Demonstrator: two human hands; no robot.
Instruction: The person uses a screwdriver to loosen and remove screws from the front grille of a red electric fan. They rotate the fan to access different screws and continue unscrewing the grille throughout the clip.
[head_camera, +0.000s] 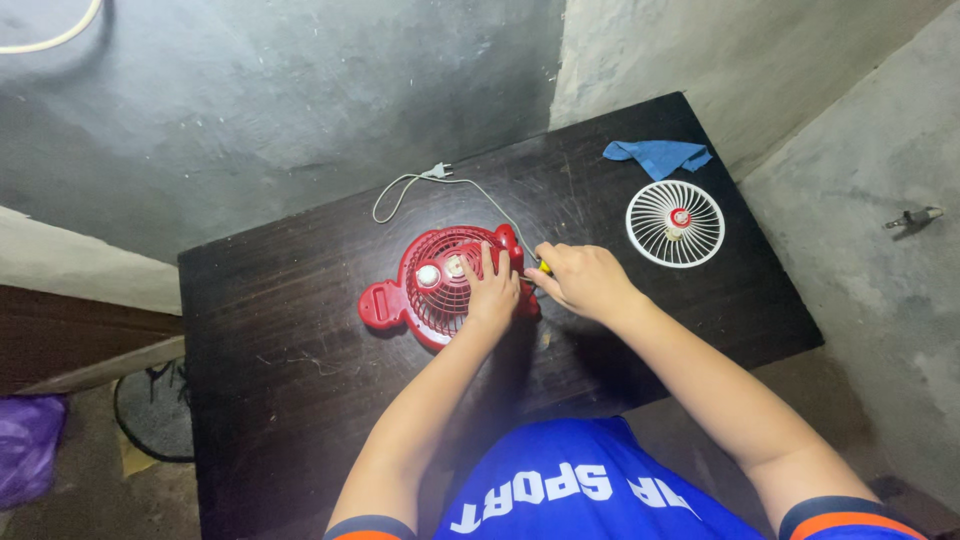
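A small red fan (432, 283) lies flat on a dark wooden table (300, 400), its rear grille and motor hub facing up. My left hand (490, 290) rests palm down on the grille, fingers spread over the fan's right side. My right hand (585, 280) is closed around a screwdriver with a yellow handle (543, 267), its tip at the fan's right edge. The fan's grey cord with a plug (436, 172) curls toward the table's far edge.
A white round fan grille (675, 223) with a red centre lies at the right of the table. A blue cloth (657, 155) sits at the far right corner. Concrete walls stand close behind and to the right. A purple bag (28, 445) is on the floor at left.
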